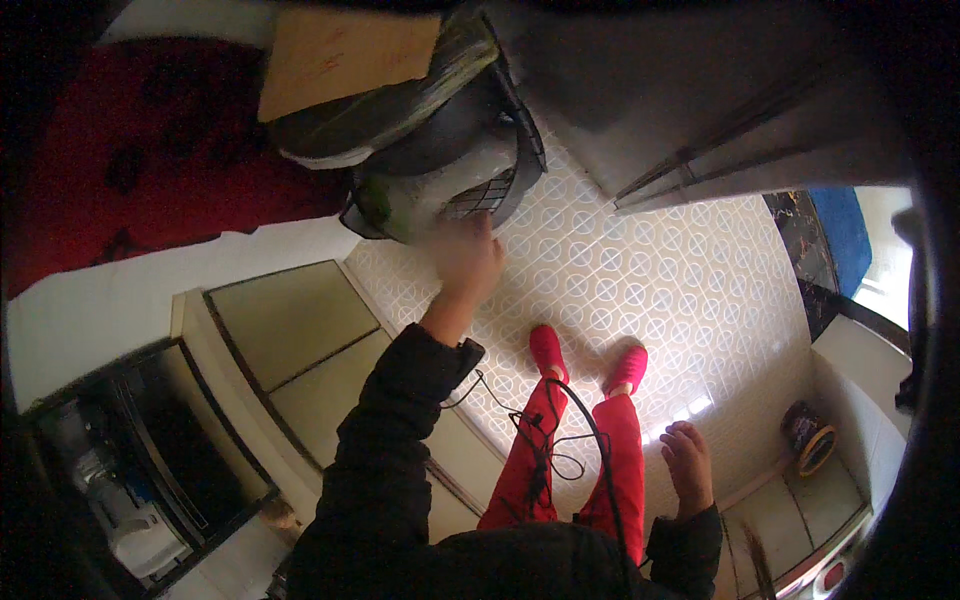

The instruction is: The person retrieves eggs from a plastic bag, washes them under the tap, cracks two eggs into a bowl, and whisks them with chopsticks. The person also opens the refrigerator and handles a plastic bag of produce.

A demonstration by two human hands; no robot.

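My left hand (466,259) is reaching forward to the near edge of a dark wire-mesh basket (484,196). Its fingers are blurred, so I cannot make out whether they grip anything. Inside the basket lie a pale, translucent plastic bag (442,184) and something green (375,201) at its left side. Above the basket, a long rounded green-and-pale object (405,112) lies partly under a sheet of brown cardboard (349,60). Down by my right leg hangs my right hand (686,461), its fingers loosely bent and apart, with nothing visible in them.
A red cloth (187,150) covers a surface at upper left, above cream cabinet doors (292,322). Patterned tile floor (622,255) surrounds my pink slippers (546,349). A black cable (600,427) hangs before my legs. A dark round-mouthed container (810,435) is at right.
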